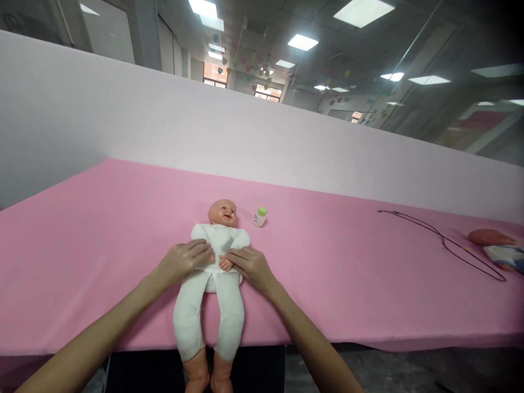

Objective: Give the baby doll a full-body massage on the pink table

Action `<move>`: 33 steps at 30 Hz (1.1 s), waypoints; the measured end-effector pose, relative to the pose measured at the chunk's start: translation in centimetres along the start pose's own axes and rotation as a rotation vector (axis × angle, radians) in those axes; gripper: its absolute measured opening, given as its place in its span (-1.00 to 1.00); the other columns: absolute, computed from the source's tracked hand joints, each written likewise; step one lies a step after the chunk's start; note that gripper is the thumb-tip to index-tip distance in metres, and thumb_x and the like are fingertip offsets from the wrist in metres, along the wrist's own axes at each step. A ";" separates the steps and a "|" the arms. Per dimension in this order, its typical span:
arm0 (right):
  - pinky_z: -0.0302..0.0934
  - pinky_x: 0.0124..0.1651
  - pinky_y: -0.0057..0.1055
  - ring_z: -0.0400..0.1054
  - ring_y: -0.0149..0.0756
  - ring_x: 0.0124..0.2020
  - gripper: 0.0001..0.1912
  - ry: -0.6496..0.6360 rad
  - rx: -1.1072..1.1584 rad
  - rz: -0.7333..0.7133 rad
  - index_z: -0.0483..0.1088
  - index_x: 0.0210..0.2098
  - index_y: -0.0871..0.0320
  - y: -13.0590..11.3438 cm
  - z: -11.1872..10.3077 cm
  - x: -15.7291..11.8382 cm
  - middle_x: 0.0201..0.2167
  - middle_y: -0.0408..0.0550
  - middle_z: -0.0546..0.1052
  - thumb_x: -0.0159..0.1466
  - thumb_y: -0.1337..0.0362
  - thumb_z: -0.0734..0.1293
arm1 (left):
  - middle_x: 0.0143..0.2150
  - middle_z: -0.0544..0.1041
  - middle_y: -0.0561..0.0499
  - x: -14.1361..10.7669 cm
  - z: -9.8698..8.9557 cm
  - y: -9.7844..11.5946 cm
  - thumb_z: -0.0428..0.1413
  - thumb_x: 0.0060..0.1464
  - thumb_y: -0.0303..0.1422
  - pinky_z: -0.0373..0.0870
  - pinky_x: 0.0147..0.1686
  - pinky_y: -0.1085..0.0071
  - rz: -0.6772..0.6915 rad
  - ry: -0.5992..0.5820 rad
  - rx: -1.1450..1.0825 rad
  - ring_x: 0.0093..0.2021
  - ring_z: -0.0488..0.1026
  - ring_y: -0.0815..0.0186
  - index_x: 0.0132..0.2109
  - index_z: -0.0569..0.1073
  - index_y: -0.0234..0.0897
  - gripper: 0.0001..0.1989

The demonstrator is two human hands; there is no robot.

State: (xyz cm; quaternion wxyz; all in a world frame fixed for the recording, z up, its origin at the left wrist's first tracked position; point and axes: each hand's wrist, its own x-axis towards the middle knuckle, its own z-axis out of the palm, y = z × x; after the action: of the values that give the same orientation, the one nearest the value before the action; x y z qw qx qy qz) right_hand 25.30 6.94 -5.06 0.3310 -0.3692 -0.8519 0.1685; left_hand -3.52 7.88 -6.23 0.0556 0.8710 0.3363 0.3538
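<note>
A baby doll with a white cloth body lies on its back on a pink-covered table, head away from me. Its lower legs and feet reach past the front edge. My left hand is closed around the doll's forearm on the left side. My right hand holds the other forearm, so both doll hands rest over its belly. Parts of the doll's arms are hidden under my fingers. Beside the doll's head, to the right, stands a small white bottle with a green cap.
The pink table cover meets a white partition at the back. A dark cable lies in a loop on the right. Another doll in white and blue lies at the far right edge. Below the front edge is something black.
</note>
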 end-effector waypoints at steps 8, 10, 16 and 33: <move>0.43 0.00 -0.17 0.52 -0.09 -0.07 -0.65 0.511 0.331 0.375 0.57 0.00 0.04 2.1 -0.8 0.7 -0.02 0.01 0.66 0.30 0.03 0.44 | 0.02 0.66 -0.07 0.0 -1.4 -2.2 0.17 0.29 -0.19 0.56 -0.15 0.31 -0.480 0.397 -0.256 -0.01 0.59 0.12 0.01 0.63 -0.13 -0.76; 0.44 -0.16 -0.25 0.50 -0.15 -0.19 -0.54 0.763 0.514 0.585 0.53 -0.03 0.10 4.0 -1.6 0.5 -0.12 0.02 0.64 0.17 -0.01 0.51 | -0.05 0.65 -0.07 -0.2 -2.2 -3.9 0.30 0.13 -0.13 0.55 -0.25 0.34 -0.775 0.622 -0.477 -0.11 0.58 0.15 -0.04 0.62 -0.19 -0.68; 0.33 -0.37 -0.32 0.35 -0.27 -0.45 -0.63 0.831 0.737 0.774 0.46 -0.29 0.04 7.2 -2.6 -0.5 -0.43 -0.14 0.50 0.09 -0.04 0.54 | -0.34 0.50 0.05 -1.0 -3.0 -6.4 0.44 -0.09 -0.20 0.34 -0.50 0.49 -1.214 0.856 -0.830 -0.43 0.40 0.40 -0.27 0.55 -0.30 -0.67; 0.41 0.04 -0.18 0.54 -0.15 -0.05 -0.82 0.299 0.178 0.121 0.58 -0.04 0.02 1.8 -0.3 0.3 -0.05 -0.02 0.67 0.38 0.20 0.42 | -0.02 0.69 -0.07 -0.1 -0.9 -0.6 0.14 0.33 -0.31 0.52 -0.24 0.36 -0.315 0.316 -0.160 -0.06 0.61 0.15 -0.01 0.66 -0.15 -0.79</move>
State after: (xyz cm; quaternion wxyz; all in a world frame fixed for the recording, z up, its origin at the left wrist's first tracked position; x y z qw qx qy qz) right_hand 26.30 8.39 -5.70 0.4748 -0.4101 -0.7510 0.2061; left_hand -4.51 8.16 -5.88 0.1255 0.7343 0.4437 0.4982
